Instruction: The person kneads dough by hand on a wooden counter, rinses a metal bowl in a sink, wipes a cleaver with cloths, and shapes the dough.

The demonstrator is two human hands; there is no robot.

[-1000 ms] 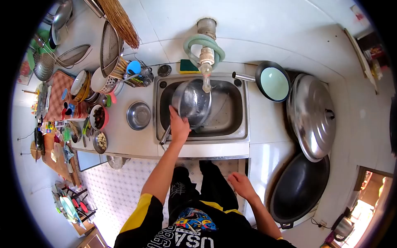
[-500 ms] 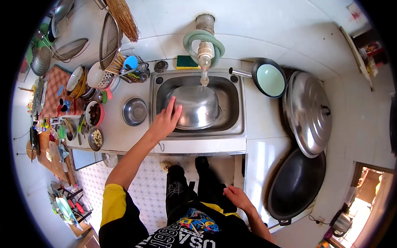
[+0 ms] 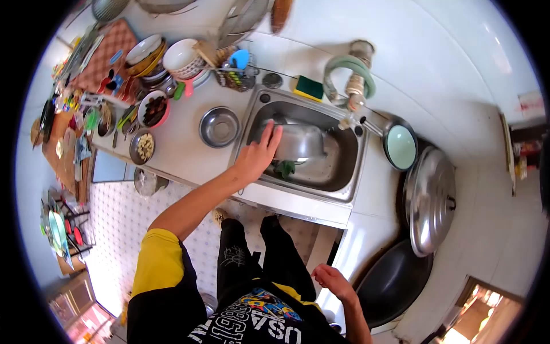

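An upturned metal basin (image 3: 301, 141) sits tilted inside the sink (image 3: 331, 182). My left hand (image 3: 256, 159) is at the basin's left side, its fingers lying over the metal and its thumb hidden. Beneath the basin's near edge, a bit of green leafy vegetable (image 3: 285, 167) shows on the sink floor. The faucet (image 3: 356, 102), with a pale green hose (image 3: 333, 77) looped around it, stands behind the sink. My right hand (image 3: 334, 281) hangs near my body over the counter's front edge, fingers curled, with nothing visible in it.
Left of the sink stand a small metal bowl (image 3: 219, 126), a bowl of peeled cloves (image 3: 142, 147) and a pink bowl of dark food (image 3: 154, 109). A sponge (image 3: 309, 88) lies behind the sink. A saucepan (image 3: 400, 147), a large lid (image 3: 432, 200) and a black wok (image 3: 395, 286) are right.
The view has turned, shifting the sink to the right. The basin has tipped up at its near side under my left hand, uncovering the green leaves. My right hand remains beside my body.
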